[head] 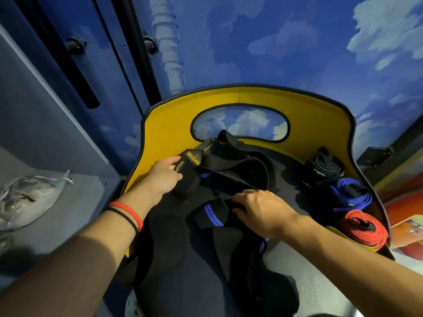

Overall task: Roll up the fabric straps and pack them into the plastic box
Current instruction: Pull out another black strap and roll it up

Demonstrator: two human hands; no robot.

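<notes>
In the head view, a box (164,129) with a yellow wall and a cut-out handle is seen from above. A tangled heap of loose straps (229,179), mostly black with some blue stripes, fills its middle and spills over the near edge at 6 o'clock. The left hand (163,177), at 9 o'clock of the heap, is clenched on a yellow-labelled strap (192,157). The right hand (258,207), at 4 o'clock, is curled into a fold of the heap and grasps it.

Three finished rolls are packed along the wall from 3 to 5 o'clock: a black roll (325,168), a blue roll (350,194) and a red roll (364,227).

Trouble is most likely from the tangle. If the labelled strap is pulled before it is freed, its neighbours may be dragged along, a knot tightened, or more of the heap tipped over the edge. The rolls may also be nudged and come unwound.
</notes>
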